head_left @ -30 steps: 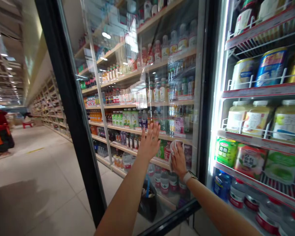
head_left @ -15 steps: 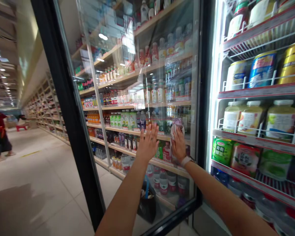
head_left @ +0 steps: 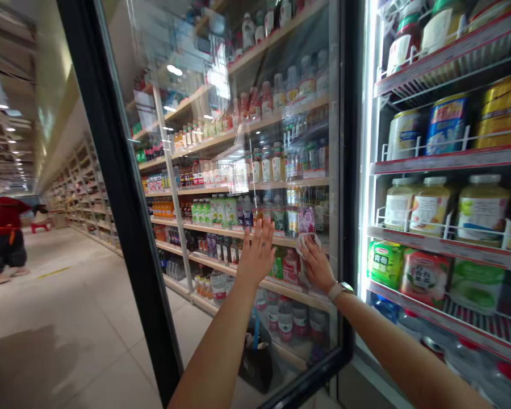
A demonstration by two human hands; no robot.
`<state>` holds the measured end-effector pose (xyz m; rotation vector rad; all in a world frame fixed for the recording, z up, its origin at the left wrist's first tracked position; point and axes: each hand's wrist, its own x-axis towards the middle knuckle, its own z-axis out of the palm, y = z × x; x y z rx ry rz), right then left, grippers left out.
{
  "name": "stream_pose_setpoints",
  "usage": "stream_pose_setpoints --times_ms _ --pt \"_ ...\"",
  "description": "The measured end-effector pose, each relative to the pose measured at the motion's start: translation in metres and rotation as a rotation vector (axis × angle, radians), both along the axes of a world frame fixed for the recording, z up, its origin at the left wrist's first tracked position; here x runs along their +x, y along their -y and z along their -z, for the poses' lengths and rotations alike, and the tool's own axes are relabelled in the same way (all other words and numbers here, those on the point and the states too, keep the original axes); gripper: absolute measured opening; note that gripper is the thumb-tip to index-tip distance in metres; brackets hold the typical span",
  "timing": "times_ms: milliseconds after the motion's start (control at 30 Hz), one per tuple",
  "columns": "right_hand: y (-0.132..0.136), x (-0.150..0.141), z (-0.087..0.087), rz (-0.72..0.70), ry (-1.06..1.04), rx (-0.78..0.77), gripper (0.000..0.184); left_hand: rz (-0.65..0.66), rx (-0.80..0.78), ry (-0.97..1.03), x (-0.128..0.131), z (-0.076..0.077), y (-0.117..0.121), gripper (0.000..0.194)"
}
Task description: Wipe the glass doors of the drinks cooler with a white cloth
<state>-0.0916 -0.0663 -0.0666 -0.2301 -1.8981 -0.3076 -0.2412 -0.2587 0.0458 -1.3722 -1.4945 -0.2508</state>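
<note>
My left hand [head_left: 258,255] lies flat against the glass pane of a black-framed refrigerator door [head_left: 221,142], fingers spread, holding nothing. To its right, my right hand [head_left: 317,264], with a wristwatch on its wrist, presses a white cloth [head_left: 306,245] to the same pane near the door's right frame. Shelved bottles show through or reflect in the glass; I cannot tell which.
Right of the door, lit wire-railed fridge shelves [head_left: 447,159] hold jars, cans and bottles. A dark bag [head_left: 258,363] with a blue handle stands beyond the glass. Far left, a person in a red top [head_left: 2,213] stands in a tiled aisle between long shelves.
My right hand and the cloth rose on the glass, then came back down a little. My left hand stays on the pane. The person at far left shows more fully.
</note>
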Motion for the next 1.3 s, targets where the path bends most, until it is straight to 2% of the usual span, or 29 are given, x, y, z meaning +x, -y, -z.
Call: stream_pose_setpoints --times_ms 67,133,167,233,267,333,433,567,633,700,733,800,933,1000,1067,1100,1133,1200,1300 --pt "-0.009 0.004 -0.048 -0.006 -0.015 0.022 0.057 0.010 0.010 -0.008 0.000 0.000 0.000 0.070" --pt "-0.013 0.004 -0.083 -0.019 -0.031 0.051 0.057 0.016 0.012 -0.006 -0.001 0.000 0.001 0.071" --pt "-0.013 0.003 -0.093 -0.026 -0.051 0.053 0.057 0.016 0.010 0.000 -0.001 -0.001 0.001 0.071" --pt "-0.010 -0.002 -0.093 -0.027 -0.119 0.024 0.058 0.013 0.003 0.011 0.000 -0.001 0.001 0.071" --pt "-0.007 -0.005 -0.086 -0.018 -0.161 0.000 0.059 0.012 0.000 0.014 0.000 -0.001 0.001 0.071" --pt "0.001 -0.013 -0.060 0.012 -0.233 -0.037 0.061 0.011 -0.002 0.016 0.000 -0.001 0.000 0.071" --pt "0.013 -0.021 -0.010 0.037 -0.264 -0.053 0.064 0.010 -0.006 0.020 0.000 -0.001 0.000 0.070" --pt "0.023 -0.018 0.051 0.043 -0.200 -0.087 0.069 0.014 -0.010 0.020 0.000 -0.001 0.000 0.070" --pt "0.025 -0.016 0.070 0.042 -0.169 -0.106 0.069 0.010 -0.006 0.014 -0.001 -0.001 -0.001 0.070" --pt "0.027 -0.015 0.072 0.039 -0.160 -0.117 0.069 0.002 -0.002 0.008 -0.001 0.000 -0.001 0.070" --pt "0.028 -0.016 0.065 0.036 -0.167 -0.121 0.068 0.000 0.001 0.007 -0.002 0.000 -0.002 0.070" --pt "0.031 -0.022 0.036 0.019 -0.187 -0.120 0.067 -0.001 0.005 0.002 -0.004 0.000 -0.002 0.070" --pt "0.041 -0.038 -0.063 -0.067 -0.164 -0.010 0.063 -0.001 0.008 -0.002 -0.007 0.000 -0.003 0.069" --pt "0.047 -0.045 -0.106 -0.091 -0.151 0.050 0.063 0.001 0.013 -0.006 -0.008 0.000 -0.003 0.069" --pt "0.051 -0.050 -0.129 -0.096 -0.170 0.065 0.063 0.004 0.018 -0.012 -0.009 0.000 -0.003 0.069" --pt "0.053 -0.052 -0.131 -0.093 -0.180 0.061 0.063 0.004 0.017 -0.013 -0.009 -0.001 -0.003 0.069" --pt "0.054 -0.054 -0.126 -0.091 -0.182 0.057 0.063 0.005 0.014 -0.011 -0.009 -0.001 -0.003 0.069" --pt "0.055 -0.057 -0.100 -0.095 -0.164 0.060 0.063 0.007 0.005 -0.004 -0.009 -0.001 -0.003 0.069" --pt "0.059 -0.057 -0.034 -0.099 -0.083 0.060 0.064 0.013 -0.001 0.002 -0.008 -0.001 -0.002 0.069"
